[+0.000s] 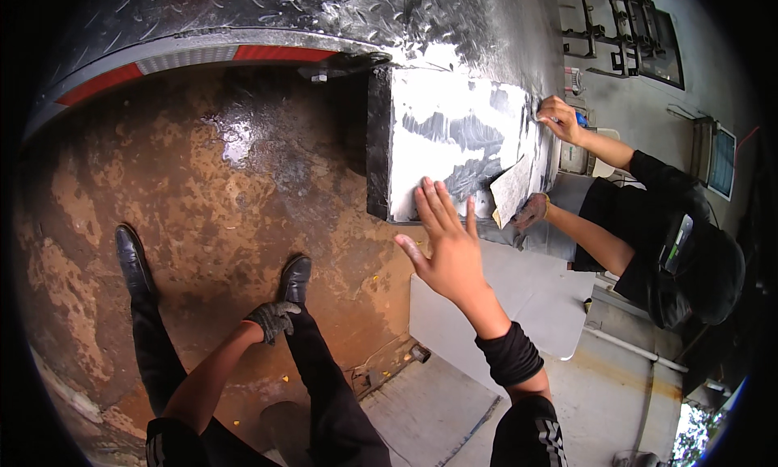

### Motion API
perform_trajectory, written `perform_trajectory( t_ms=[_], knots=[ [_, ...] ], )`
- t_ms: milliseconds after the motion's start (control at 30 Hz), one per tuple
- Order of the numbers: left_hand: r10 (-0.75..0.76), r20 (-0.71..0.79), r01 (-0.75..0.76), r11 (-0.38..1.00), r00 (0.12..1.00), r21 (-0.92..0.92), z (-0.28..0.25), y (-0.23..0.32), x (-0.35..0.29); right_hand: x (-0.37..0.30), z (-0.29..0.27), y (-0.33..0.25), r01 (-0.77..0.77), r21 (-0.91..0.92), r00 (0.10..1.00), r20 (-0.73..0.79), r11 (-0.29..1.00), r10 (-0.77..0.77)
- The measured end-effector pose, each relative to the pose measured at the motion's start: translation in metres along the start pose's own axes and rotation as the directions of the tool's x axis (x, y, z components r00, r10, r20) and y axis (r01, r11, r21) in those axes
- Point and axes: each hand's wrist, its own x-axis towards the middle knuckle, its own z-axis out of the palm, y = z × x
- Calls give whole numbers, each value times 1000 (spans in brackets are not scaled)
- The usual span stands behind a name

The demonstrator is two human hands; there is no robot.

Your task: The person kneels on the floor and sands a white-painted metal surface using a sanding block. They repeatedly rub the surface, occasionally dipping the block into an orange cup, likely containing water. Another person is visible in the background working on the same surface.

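Note:
My bare right hand (448,244) is stretched out flat with its fingers spread at the near edge of a dark box-shaped metal panel (378,143). White paste (454,102) is smeared over the panel's face, with dark metal showing through in streaks. Pale residue marks my thumb. My left hand (274,319) wears a grey knit glove and rests on my right leg near the knee, fingers loosely extended and holding nothing visible. Beside the panel, a co-worker's gloved hand (532,211) is at a pale, rough sheet (510,190); their bare hand (560,119) is at the panel's far right edge.
A dark tread-plate surface (243,9) with a red and silver reflective strip (186,58) runs along the top. Below is a stained brown floor (203,256) with a wet patch. The co-worker (673,248), in dark clothes, is close on the right. A pale board (519,297) lies beneath my right arm.

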Motion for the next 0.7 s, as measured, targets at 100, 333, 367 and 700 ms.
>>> perform_trajectory(
  t_ms=[100,333,367,700],
  knots=[
    [101,-31,-100,995,994,17,-6,-21,5,-2,-23,32,-172,38,918,-355,984,174],
    [127,-30,-120,979,991,162,1,-5,7,45,24,109,-558,256,639,-474,789,606],
    [81,-29,-78,992,996,95,-2,-7,3,49,26,93,-496,196,663,-544,846,515],
    [-77,11,77,996,997,-38,-5,0,-6,106,33,5,-217,-140,919,-363,966,154]
  ],
)
